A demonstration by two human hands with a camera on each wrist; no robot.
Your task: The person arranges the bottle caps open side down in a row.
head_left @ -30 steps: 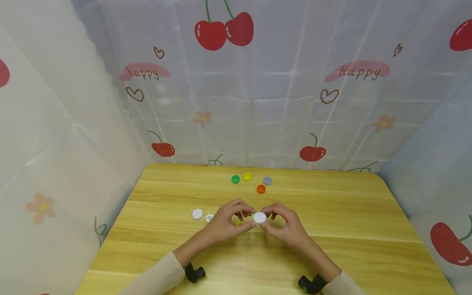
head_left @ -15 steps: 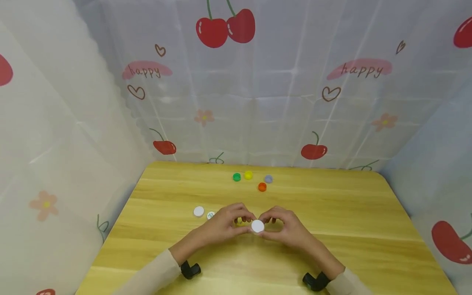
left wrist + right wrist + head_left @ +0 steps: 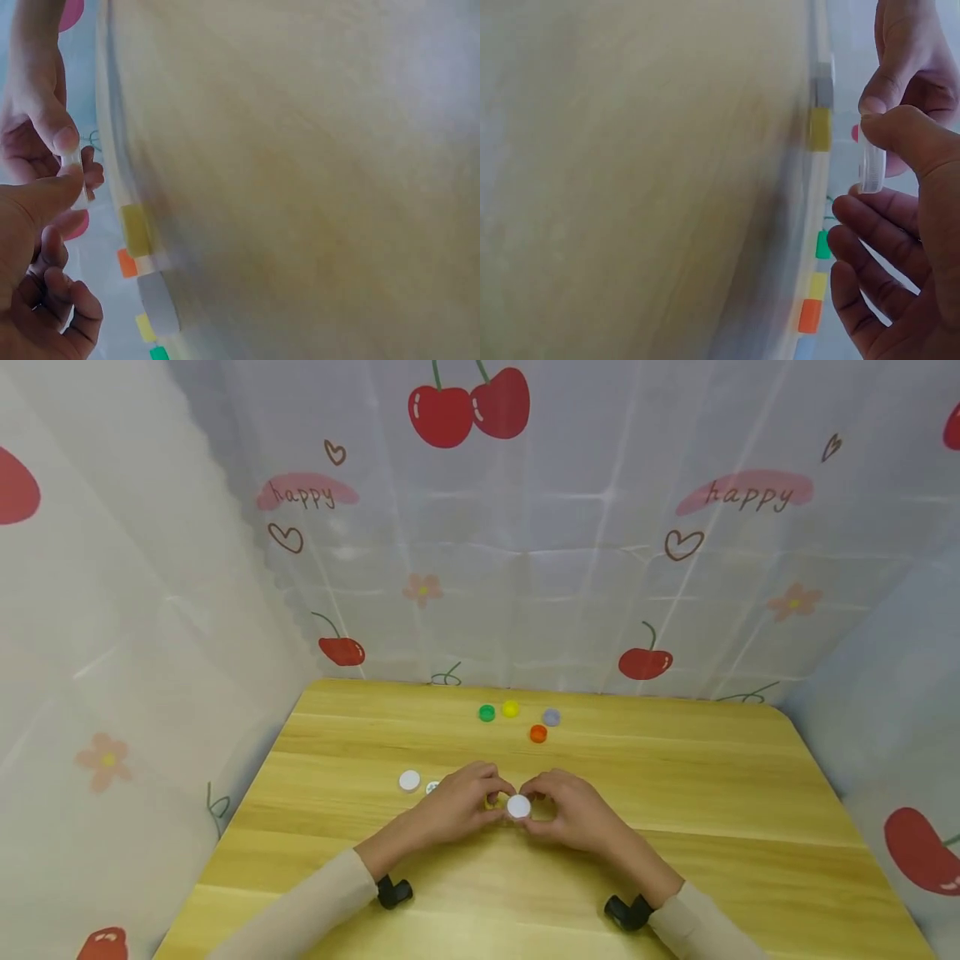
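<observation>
Both hands pinch one small white bottle cap [image 3: 518, 807] above the table, its flat round face turned up toward the head camera. My left hand [image 3: 459, 803] holds its left side between thumb and fingertips, and my right hand [image 3: 573, 814] grips the right side the same way. In the right wrist view the cap [image 3: 872, 161] stands edge-on, with fine ridges along its rim. Behind the left hand's fingers a yellow cap [image 3: 491, 803] is partly hidden. Left of that hand lie another white cap [image 3: 409, 781] and a round piece with green marks [image 3: 432, 787], partly covered.
Toward the back of the wooden table [image 3: 675, 760] sit a green cap [image 3: 487, 713], a yellow cap [image 3: 511, 709], a lavender cap [image 3: 551, 717] and an orange cap [image 3: 538, 734]. A cherry-print curtain [image 3: 517, 610] surrounds the table on three sides.
Both hands have shifted slightly left with the white cap, which tilts more toward the head camera than a second ago. The head view has moved a little. The other caps stay put.
</observation>
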